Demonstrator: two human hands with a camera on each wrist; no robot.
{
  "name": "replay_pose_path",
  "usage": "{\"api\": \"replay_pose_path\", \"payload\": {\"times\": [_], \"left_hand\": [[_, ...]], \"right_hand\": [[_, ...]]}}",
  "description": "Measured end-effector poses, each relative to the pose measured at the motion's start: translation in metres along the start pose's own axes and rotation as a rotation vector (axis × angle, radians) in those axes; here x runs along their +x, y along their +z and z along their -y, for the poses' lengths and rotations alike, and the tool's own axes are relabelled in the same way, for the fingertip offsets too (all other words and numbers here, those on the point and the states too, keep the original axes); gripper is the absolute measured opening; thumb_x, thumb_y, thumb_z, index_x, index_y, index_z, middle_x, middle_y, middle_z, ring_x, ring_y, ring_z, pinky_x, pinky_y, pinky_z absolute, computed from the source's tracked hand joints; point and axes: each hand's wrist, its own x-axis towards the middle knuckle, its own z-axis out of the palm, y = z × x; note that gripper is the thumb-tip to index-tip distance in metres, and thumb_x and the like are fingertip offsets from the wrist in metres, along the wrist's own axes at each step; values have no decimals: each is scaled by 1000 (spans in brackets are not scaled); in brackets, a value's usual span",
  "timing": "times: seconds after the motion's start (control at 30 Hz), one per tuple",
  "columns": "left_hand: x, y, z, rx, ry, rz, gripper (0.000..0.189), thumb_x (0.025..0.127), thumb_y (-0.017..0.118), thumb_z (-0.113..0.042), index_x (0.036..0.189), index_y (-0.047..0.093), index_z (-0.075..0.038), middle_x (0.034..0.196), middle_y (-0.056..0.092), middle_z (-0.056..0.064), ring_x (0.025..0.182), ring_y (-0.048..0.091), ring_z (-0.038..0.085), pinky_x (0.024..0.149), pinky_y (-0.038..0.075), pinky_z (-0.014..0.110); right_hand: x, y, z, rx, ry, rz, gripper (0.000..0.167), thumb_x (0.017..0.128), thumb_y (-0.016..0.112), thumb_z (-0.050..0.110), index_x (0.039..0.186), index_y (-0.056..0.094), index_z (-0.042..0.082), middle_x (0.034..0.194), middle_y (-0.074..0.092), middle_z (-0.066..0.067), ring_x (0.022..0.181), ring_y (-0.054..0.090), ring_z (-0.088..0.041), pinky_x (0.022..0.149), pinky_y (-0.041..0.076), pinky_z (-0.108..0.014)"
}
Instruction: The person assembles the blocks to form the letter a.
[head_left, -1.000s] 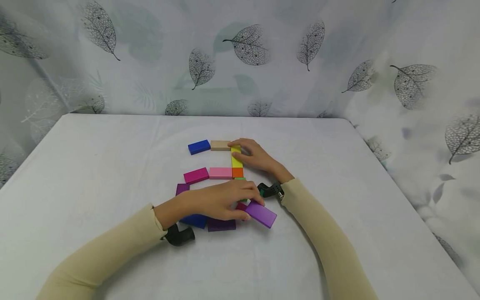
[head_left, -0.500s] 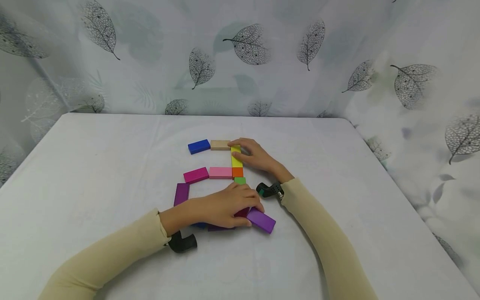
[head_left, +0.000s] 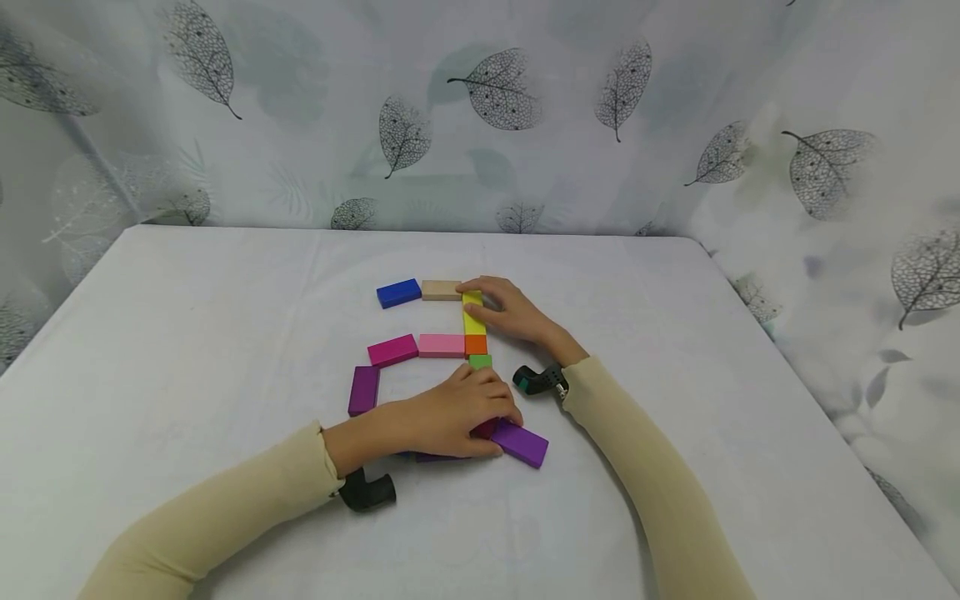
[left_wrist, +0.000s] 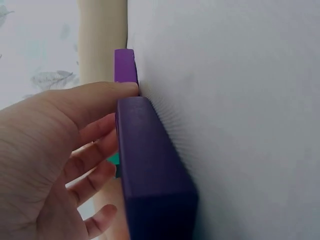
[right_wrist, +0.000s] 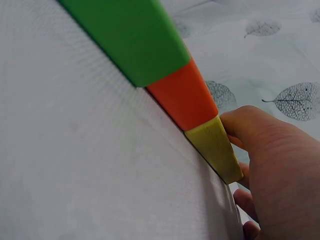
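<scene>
In the head view my left hand (head_left: 450,414) pinches the near-left end of a bright purple block (head_left: 522,444) between thumb and fingers. That end meets a dark red block (head_left: 485,429), partly hidden under the hand. A dark purple block (left_wrist: 150,155) runs along beside my thumb in the left wrist view. My right hand (head_left: 513,312) holds a yellow block (head_left: 474,322), thumb on its side and index finger at its far end by a tan block (head_left: 441,290). Orange (right_wrist: 185,95) and green (right_wrist: 135,40) blocks continue the line in the right wrist view.
Blue (head_left: 398,293), pink (head_left: 442,346), magenta (head_left: 392,350) and plum (head_left: 363,390) blocks lie end to end or at angles on the white-covered table (head_left: 225,333). Dark camera mounts (head_left: 369,492) hang at both wrists. A leaf-patterned curtain (head_left: 300,108) stands behind the table.
My left hand has moved slightly toward me with the bright purple block, whose outer end has shifted nearer and a little left. My right hand has stayed on the yellow block.
</scene>
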Motion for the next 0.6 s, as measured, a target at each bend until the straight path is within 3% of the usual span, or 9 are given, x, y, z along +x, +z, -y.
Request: {"api": "replay_pose_path", "payload": {"times": [0.23, 0.4, 0.6], "left_hand": [[-1, 2, 0, 31, -25, -40, 35, 89, 70, -35, 119, 63, -18, 117, 60, -2, 116, 47, 17, 93, 38, 37], [-11, -1, 1, -10, -95, -70, 36, 88, 69, -38, 118, 63, -20, 118, 58, -3, 114, 50, 15, 99, 40, 39], [-17, -2, 5, -71, -109, -67, 29, 90, 68, -31, 115, 66, -17, 114, 59, -2, 102, 55, 11, 93, 46, 33]], "right_hand": [[-1, 1, 0, -2, 3, -1, 41, 99, 56, 28, 139, 55, 17, 148, 44, -6, 142, 30, -26, 116, 19, -51], [-1, 1, 2, -1, 0, 5, 42, 99, 56, 28, 139, 54, 17, 149, 44, -5, 142, 29, -25, 116, 19, -51], [-2, -1, 5, 12, 17, 4, 41, 99, 56, 28, 139, 54, 18, 149, 44, -5, 142, 28, -25, 116, 19, -52]]}}
